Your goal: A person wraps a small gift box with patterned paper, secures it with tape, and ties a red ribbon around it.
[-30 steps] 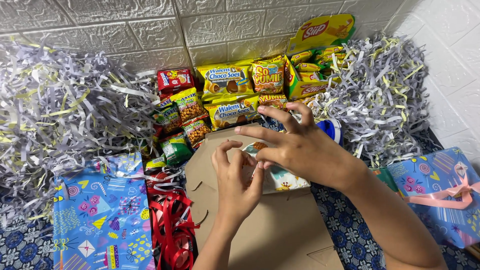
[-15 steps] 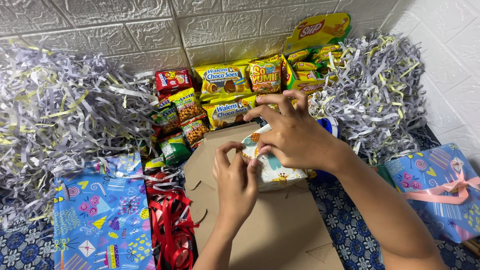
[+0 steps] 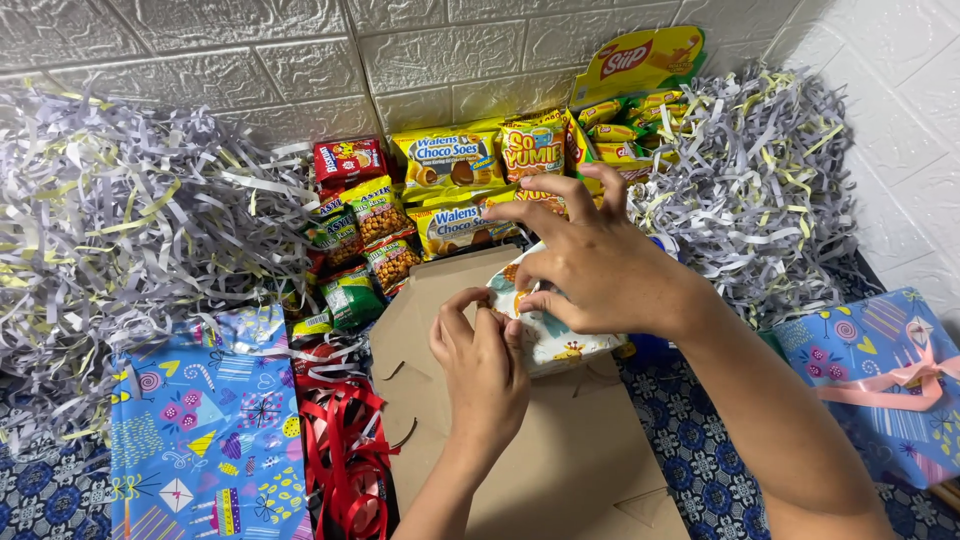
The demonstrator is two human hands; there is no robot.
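On the flat cardboard [image 3: 520,460], both hands' grip pinches the patterned wrapped packet [image 3: 560,335].

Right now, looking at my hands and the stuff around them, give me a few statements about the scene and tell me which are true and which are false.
1. Both hands, the left hand and the right hand, touch the small patterned packet. True.
2. The packet lies over a flat brown cardboard piece. True.
3. The red ribbon is to the right of the cardboard. False: it lies to its left.
4. The snack packs are stacked on the blue wrapped gift. False: they stand against the wall, apart from it.
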